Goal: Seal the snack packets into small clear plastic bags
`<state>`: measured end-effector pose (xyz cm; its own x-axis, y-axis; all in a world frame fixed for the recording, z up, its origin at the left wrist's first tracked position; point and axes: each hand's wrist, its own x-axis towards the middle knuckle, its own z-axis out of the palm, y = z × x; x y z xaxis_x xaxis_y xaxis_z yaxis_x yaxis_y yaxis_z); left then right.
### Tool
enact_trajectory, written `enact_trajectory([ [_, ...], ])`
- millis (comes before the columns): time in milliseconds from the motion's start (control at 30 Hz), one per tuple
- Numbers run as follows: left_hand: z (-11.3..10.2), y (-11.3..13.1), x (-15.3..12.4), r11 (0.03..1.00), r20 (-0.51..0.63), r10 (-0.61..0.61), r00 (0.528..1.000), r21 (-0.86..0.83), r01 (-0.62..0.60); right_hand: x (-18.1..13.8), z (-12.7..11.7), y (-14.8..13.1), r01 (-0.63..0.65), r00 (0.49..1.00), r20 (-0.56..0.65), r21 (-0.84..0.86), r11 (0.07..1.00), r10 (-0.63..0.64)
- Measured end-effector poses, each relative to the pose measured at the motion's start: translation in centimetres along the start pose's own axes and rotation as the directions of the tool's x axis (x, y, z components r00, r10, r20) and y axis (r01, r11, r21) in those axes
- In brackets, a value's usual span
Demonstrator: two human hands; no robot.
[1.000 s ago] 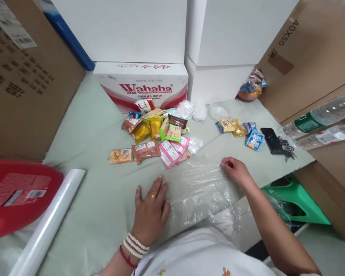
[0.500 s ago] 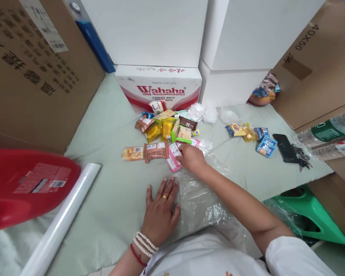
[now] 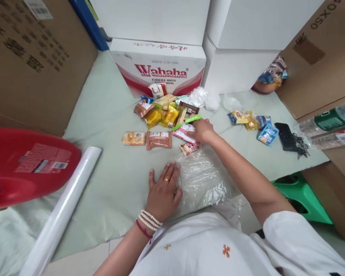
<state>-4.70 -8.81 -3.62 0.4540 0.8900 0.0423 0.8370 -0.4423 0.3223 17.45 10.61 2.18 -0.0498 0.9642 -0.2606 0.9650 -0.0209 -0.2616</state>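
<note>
My right hand [image 3: 203,130] reaches to the front right of a pile of wrapped snacks. Its fingers are closed on a pink-and-white snack packet [image 3: 184,132]; some fingertips are hidden. Just below it lies a small red-and-cream packet [image 3: 188,148]. My left hand [image 3: 164,190] rests flat on the cloth, fingers stretched out, at the left edge of a clear plastic bag [image 3: 205,178]. A brown packet [image 3: 159,140] and a pastry in clear wrap [image 3: 133,138] lie side by side to the left. Yellow packets [image 3: 170,115] and a dark brown bar [image 3: 188,107] are in the pile.
A Wahaha water carton [image 3: 161,69] stands behind the pile. To the right lie several small snacks [image 3: 267,134], a black phone [image 3: 285,137], keys [image 3: 302,147] and plastic bottles [image 3: 331,120]. A red container [image 3: 31,165] and a white roll [image 3: 63,207] are at left.
My right hand has moved the pink packet up and right against the pile. The red-and-cream packet now shows below it. My left hand stays flat; the view has tilted down.
</note>
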Motion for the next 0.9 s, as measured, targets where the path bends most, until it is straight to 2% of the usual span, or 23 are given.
enact_trajectory([
  [133,0.2,-0.1,0.0,1.0,-0.004,-0.001,1.0,0.023,0.001,-0.8,0.3,0.0,0.0,1.0,0.007,0.036,0.999,0.0],
  [233,0.4,-0.3,-0.1,0.999,-0.002,0.02,1.0,0.025,-0.02,-2.1,-0.5,0.8,0.071,0.997,0.02,0.122,0.99,-0.074],
  [333,0.5,-0.4,-0.2,1.0,-0.008,0.007,1.0,0.029,-0.007,-4.3,-2.6,2.6,0.154,0.986,0.019,0.237,0.959,-0.163],
  [433,0.7,-0.1,-0.5,0.998,-0.029,-0.034,0.999,0.05,0.035,-7.6,-5.4,5.0,0.199,0.979,-0.102,0.284,0.938,-0.177],
  [500,0.7,0.2,-0.7,0.997,-0.036,-0.059,0.998,0.055,0.061,-9.9,-7.0,6.4,0.256,0.965,-0.158,0.376,0.891,-0.21],
  [567,0.8,0.4,-1.1,0.996,-0.029,-0.074,0.997,0.054,0.075,-11.8,-7.4,7.1,0.312,0.947,-0.095,0.495,0.811,-0.307],
  [600,0.8,0.5,-1.3,0.995,-0.023,-0.076,0.997,0.056,0.077,-12.5,-7.1,7.0,0.326,0.928,-0.025,0.542,0.775,-0.373],
  [667,0.9,0.6,-1.7,0.995,-0.011,-0.073,0.997,0.066,0.074,-13.2,-5.6,6.4,0.34,0.857,0.126,0.592,0.731,-0.5],
  [733,1.0,0.6,-2.0,0.995,-0.001,-0.068,0.998,0.077,0.068,-13.0,-3.4,5.4,0.378,0.781,0.233,0.562,0.736,-0.579],
  [767,1.0,0.5,-2.1,0.994,0.005,-0.068,0.998,0.081,0.067,-12.8,-2.4,4.9,0.416,0.765,0.257,0.503,0.758,-0.59],
  [833,1.0,0.5,-2.3,0.994,0.018,-0.071,0.997,0.085,0.069,-12.3,-0.8,3.9,0.494,0.787,0.242,0.304,0.814,-0.568],
  [900,0.9,0.5,-2.4,0.993,0.032,-0.077,0.997,0.088,0.074,-12.2,0.2,3.3,0.535,0.82,0.177,0.106,0.839,-0.545],
])
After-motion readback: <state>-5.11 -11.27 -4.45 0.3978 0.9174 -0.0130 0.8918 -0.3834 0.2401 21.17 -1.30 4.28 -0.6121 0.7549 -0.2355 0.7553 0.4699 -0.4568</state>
